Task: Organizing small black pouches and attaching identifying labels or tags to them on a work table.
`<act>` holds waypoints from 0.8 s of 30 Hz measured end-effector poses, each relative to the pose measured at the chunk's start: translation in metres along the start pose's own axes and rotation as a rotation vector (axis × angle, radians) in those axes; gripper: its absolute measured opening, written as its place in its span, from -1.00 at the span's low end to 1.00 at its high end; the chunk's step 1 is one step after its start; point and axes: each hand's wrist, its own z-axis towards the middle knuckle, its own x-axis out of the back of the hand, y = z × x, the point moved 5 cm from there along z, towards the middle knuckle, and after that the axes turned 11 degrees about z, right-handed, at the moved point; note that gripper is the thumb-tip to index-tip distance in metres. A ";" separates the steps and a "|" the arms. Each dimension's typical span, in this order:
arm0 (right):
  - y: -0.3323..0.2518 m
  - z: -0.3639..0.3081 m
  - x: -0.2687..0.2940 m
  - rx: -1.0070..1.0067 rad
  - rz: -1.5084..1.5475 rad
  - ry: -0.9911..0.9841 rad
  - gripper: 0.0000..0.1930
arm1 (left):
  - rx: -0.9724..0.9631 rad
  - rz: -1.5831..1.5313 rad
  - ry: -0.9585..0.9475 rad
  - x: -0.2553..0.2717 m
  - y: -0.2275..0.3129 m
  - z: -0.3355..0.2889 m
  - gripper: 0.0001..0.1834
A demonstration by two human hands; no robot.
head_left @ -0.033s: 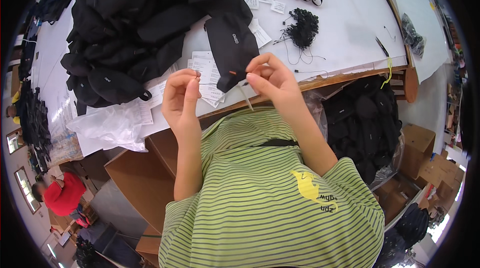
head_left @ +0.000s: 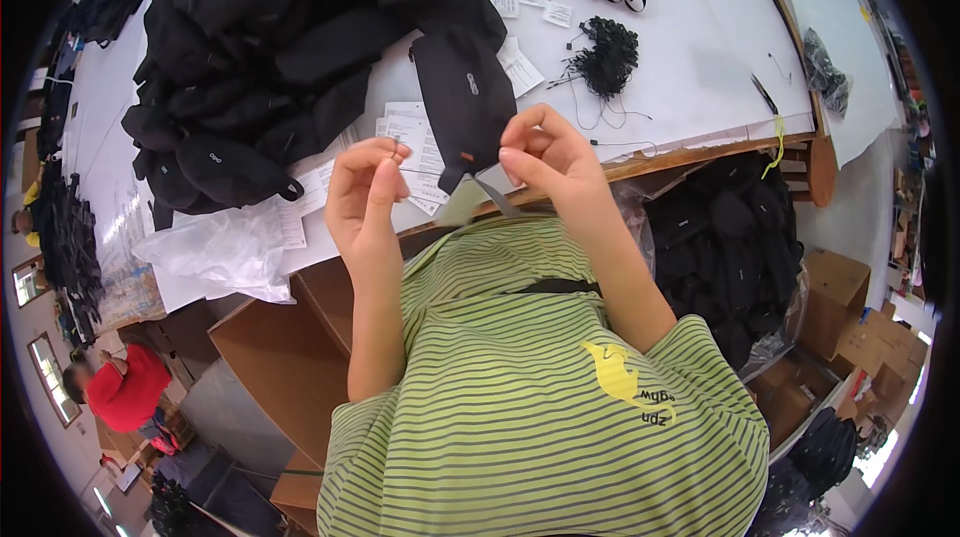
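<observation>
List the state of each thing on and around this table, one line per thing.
Left hand: pinched, apparently on the thin cord
Right hand: pinched, apparently at the cord's other end
Thin cord: running between the hands
Nearest black bag: lying flat, lower end near the hands
Bag pile: heaped
Cord bundle: tangled, ends straggling
Paper sheets: overlapping
Plastic bag: crumpled
Pale flat piece: blurred

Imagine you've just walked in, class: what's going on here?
The person's left hand and right hand pinch what looks like a thin cord between them. A blurred pale tag shows below it, near a black bag on the table. A heap of black bags lies to the left, a bunch of black cords to the right.
</observation>
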 end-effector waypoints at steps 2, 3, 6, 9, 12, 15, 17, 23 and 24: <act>-0.005 -0.002 0.000 -0.026 0.011 -0.072 -0.87 | 0.026 -0.085 -0.092 -0.003 0.001 -0.003 -0.93; -0.007 -0.002 0.000 -0.023 0.049 -0.077 -0.86 | 0.085 -0.149 -0.153 -0.006 -0.002 -0.006 -0.93; -0.013 -0.003 -0.001 -0.043 0.079 -0.065 -0.87 | 0.210 -0.218 -0.215 -0.009 -0.005 -0.013 -0.93; -0.008 -0.001 -0.001 -0.062 0.062 -0.031 -0.86 | 0.204 -0.038 -0.157 -0.019 0.003 -0.018 -0.92; -0.001 -0.001 -0.002 -0.037 0.020 -0.011 -0.87 | 0.196 0.124 -0.235 -0.019 0.003 -0.018 -0.93; 0.001 -0.003 -0.005 -0.022 -0.020 -0.003 -0.90 | 0.149 0.270 -0.259 -0.022 0.008 -0.020 -0.94; 0.002 -0.004 -0.005 -0.028 -0.029 0.002 -0.90 | 0.132 0.279 -0.261 -0.021 0.009 -0.020 -0.95; 0.003 -0.003 -0.005 -0.073 -0.038 -0.029 -0.89 | 0.089 0.362 -0.262 -0.022 0.010 -0.019 -0.94; 0.003 -0.004 -0.004 -0.082 -0.051 -0.018 -0.89 | 0.065 0.383 -0.266 -0.022 0.010 -0.020 -0.94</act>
